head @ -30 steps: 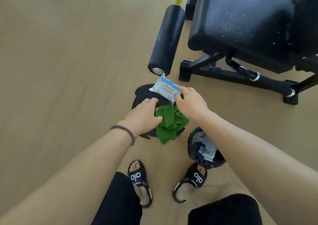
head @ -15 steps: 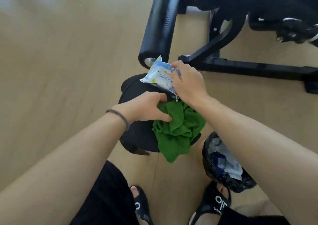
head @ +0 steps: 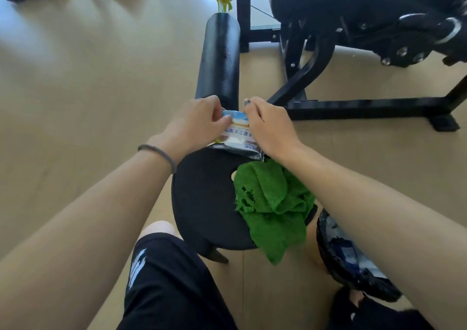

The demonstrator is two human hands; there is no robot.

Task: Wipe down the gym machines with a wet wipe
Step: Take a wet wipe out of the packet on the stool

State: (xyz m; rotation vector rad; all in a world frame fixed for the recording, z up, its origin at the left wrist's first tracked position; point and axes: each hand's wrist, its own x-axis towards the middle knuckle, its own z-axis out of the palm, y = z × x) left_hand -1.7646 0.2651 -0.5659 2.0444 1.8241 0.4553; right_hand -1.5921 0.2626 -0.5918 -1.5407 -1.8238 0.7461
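In the head view, both hands pinch a glossy blue-and-white foil wet-wipe packet printed with Chinese characters, just above the far edge of a round black padded stool. The left hand and right hand each have the grip closed on its top edge. A frayed green terry cloth drapes off the stool's right side. Beyond the stool lies a black textured foam roller pad.

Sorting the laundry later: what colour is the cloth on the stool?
Bright green; the cloth shows clearly in the head view, draped over the black stool.
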